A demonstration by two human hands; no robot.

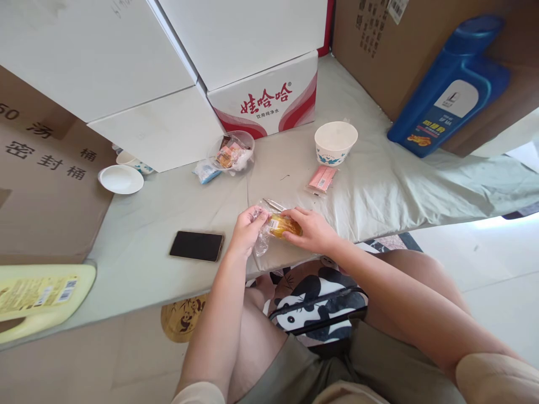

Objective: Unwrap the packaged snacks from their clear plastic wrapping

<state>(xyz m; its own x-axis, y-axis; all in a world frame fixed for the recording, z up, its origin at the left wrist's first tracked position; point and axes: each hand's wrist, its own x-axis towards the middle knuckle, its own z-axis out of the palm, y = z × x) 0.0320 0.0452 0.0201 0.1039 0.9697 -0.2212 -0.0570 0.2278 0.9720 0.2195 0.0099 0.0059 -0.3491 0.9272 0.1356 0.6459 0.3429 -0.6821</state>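
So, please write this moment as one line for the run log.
left hand: pinches wrapper | right hand: holds wrapped snack | phone: left of hands

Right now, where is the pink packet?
In the head view, the pink packet lies flat on the cloth-covered table, just in front of the white bowl and beyond the right hand.

White cardboard carton with red waves [269,104]: red "娃哈哈", small "饮用纯净水" below. Brown cardboard box at left [37,168]: "50", "汤", "密封桶". Blue plastic jug [452,90], pale yellow plastic bottle [42,297] and clear snack wrapper [280,225]: labels too small to read.
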